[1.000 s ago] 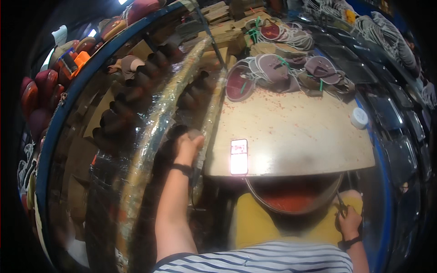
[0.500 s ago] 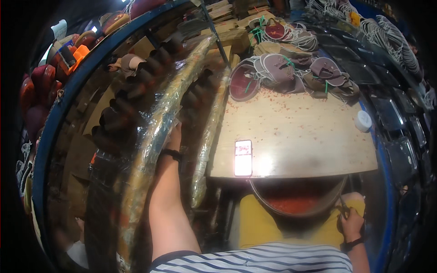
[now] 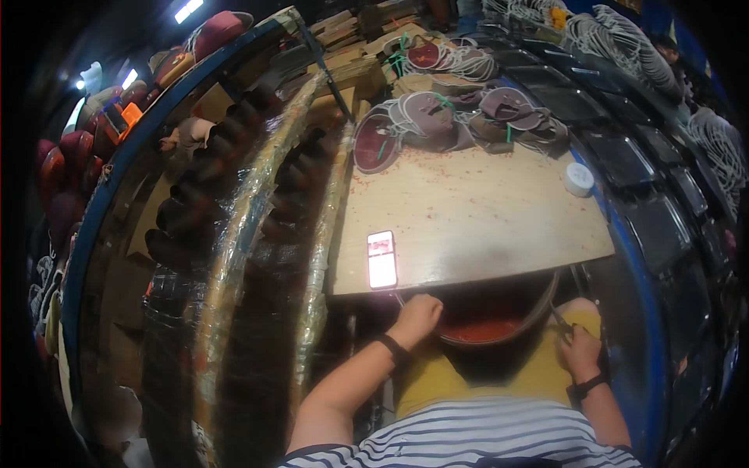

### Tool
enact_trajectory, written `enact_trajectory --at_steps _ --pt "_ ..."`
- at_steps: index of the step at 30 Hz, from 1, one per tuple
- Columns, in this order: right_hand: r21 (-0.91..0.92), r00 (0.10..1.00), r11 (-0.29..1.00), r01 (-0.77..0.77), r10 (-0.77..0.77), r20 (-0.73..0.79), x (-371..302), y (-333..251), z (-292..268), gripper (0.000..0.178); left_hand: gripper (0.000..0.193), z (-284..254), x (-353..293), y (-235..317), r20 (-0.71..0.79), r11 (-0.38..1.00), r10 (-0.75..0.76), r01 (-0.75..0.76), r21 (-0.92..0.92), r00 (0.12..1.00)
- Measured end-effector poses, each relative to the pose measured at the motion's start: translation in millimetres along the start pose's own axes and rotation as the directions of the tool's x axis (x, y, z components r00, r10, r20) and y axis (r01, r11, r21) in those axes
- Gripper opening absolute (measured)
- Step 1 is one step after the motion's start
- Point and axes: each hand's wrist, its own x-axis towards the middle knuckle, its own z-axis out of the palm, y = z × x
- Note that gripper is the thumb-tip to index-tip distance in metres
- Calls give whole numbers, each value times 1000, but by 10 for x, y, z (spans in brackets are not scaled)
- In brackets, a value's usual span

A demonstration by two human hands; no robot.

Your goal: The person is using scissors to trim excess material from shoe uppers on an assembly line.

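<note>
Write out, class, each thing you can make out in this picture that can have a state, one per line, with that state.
Left hand: curled; grip on anything unclear
Right hand: closed on the dark tool
Dark tool: held; open or shut unclear
Basin: partly under the table, red bits inside
Phone: lying flat, screen lit
Table: strewn with red bits
White tub: upright
Ceiling light: on

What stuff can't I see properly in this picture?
All in the head view:
Left hand: its own back hides whether it holds anything.
Slim dark metal tool: the right hand covers one end.
Large round grey-rimmed container: the pale wooden tabletop hides its far part.
Glowing white rectangular phone: screen too bright and small to read.
</note>
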Motion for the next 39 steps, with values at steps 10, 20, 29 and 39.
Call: enact_trajectory --at_steps 10,20,29,39 --pt "249 996 966 -72 83 -33 -209 261 31 37 34 811 -284 423 94 973 -57 34 230 994" --pt "450 959 862 -233 281 -43 -419 826 -293 22 35 844 -225 384 181 938 -42 -24 347 983" --pt "200 694 790 -579 607 -388 -1300 2850 -837 18 40 772 -310 451 163 941 -134 74 330 978" --pt "48 73 108 -993 881 -467 -3058 4456 -1724 34 36 802 -212 432 223 955 -93 24 296 970"
